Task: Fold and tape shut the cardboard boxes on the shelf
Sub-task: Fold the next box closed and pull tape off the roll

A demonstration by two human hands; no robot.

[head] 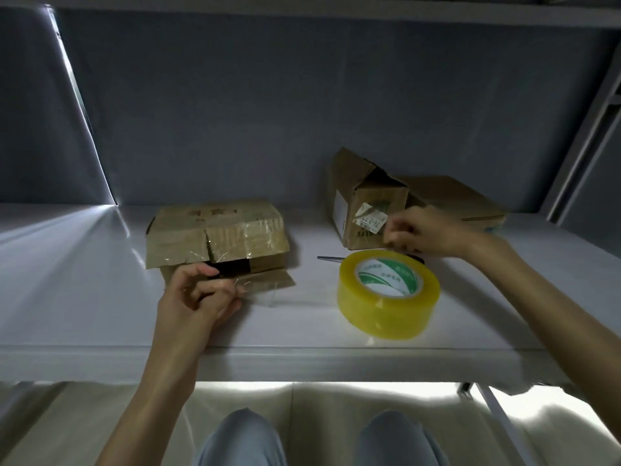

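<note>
A flattened cardboard box [218, 230] lies on the white shelf [84, 297], its front flaps gaping over a dark opening, with clear tape across the top. My left hand [198, 297] sits at the front flap and pinches a strip of clear tape [262, 292] that runs rightward. My right hand [423, 230] hovers with fingers pinched together in front of a second, upright, dented box [363, 203]; nothing shows between the fingers. A yellow tape roll [389, 297] lies flat between the hands.
Scissors [331, 258] lie behind the roll, their handles hidden under my right hand. A flat piece of cardboard [453, 196] leans behind the upright box. A dark back panel closes the shelf. A metal upright [584, 146] stands at right.
</note>
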